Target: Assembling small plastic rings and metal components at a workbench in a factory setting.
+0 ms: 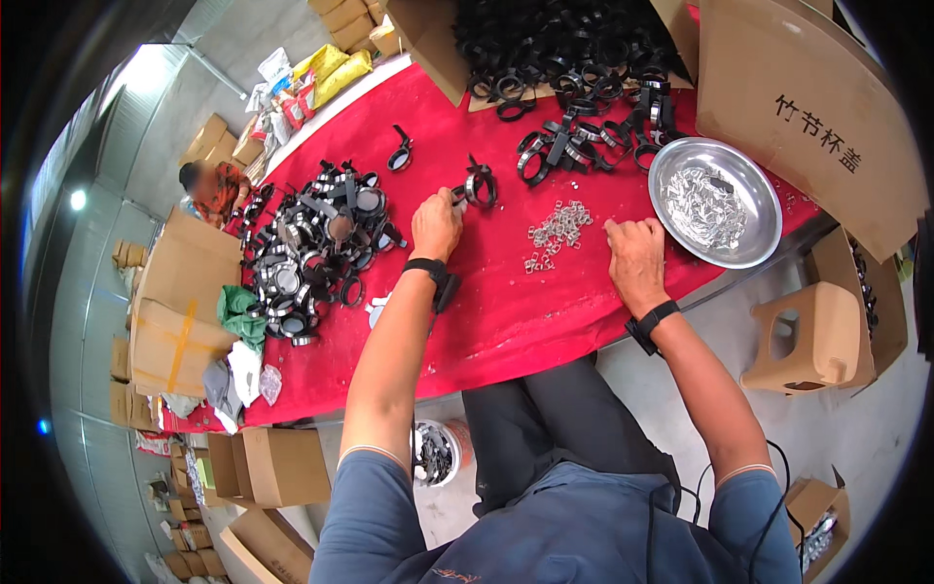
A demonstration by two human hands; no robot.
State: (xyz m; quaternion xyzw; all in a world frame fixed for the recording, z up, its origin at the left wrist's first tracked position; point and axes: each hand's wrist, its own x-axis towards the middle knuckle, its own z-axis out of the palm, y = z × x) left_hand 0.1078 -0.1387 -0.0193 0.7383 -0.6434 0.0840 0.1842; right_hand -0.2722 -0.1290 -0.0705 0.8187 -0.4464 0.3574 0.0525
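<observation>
My left hand (436, 226) is closed, its fingertips pinching the near edge of a black ring-shaped cup lid (480, 187) with a metal band, just above the red cloth. To the right, my right hand (636, 261) rests with fingers bent; whatever they hold is hidden. Between the hands lies a loose pile of small silvery metal clips (559, 232). Beside my right hand, a round steel bowl (669, 234) contains many thin silvery pieces. A big heap of black and silver lids (326, 229) spreads to the left, and one lid (400, 154) lies apart beyond my left hand.
An open carton (425, 44) full of black rings stands at the far edge, several rings (574, 146) spilled before it. A cardboard flap (808, 107) rises behind the bowl. A tan plastic jug (812, 336) and a bucket (443, 453) stand below. Another person (216, 192) sits far left.
</observation>
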